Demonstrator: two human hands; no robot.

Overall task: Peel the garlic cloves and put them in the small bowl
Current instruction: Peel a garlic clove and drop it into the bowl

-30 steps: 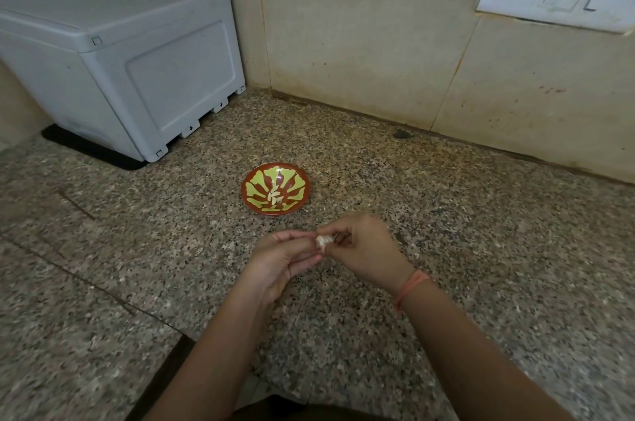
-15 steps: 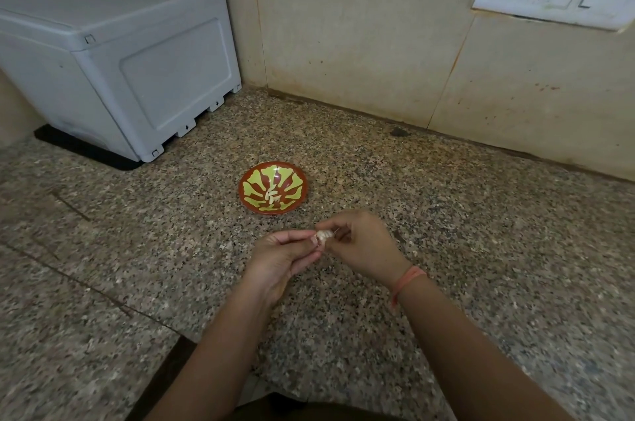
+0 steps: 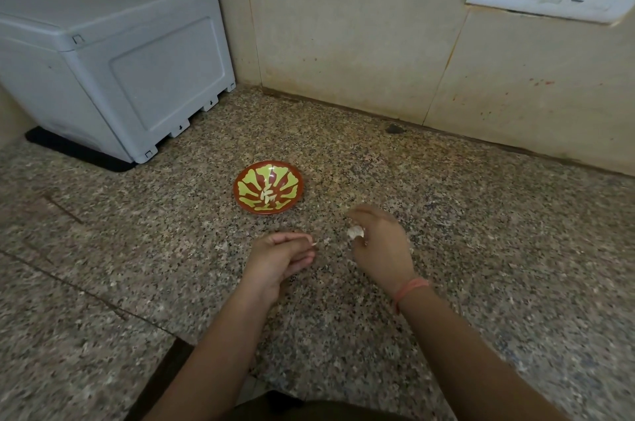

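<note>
Red-and-yellow small bowl (image 3: 268, 191) holds several peeled garlic cloves (image 3: 267, 198); near it, right hand (image 3: 380, 246) pinches a garlic clove (image 3: 355, 232), left hand (image 3: 279, 257) loosely curled, its hold unclear.

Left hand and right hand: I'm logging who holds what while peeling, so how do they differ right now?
The right hand holds a whitish garlic piece at its fingers; the left hand shows at most a tiny scrap at its fingertips. The right hand is blurred and sits further forward, right of the bowl; the left hand is sharp, nearer the body. The right wrist wears an orange band; the left is bare. Both hover above the counter, apart.
</note>
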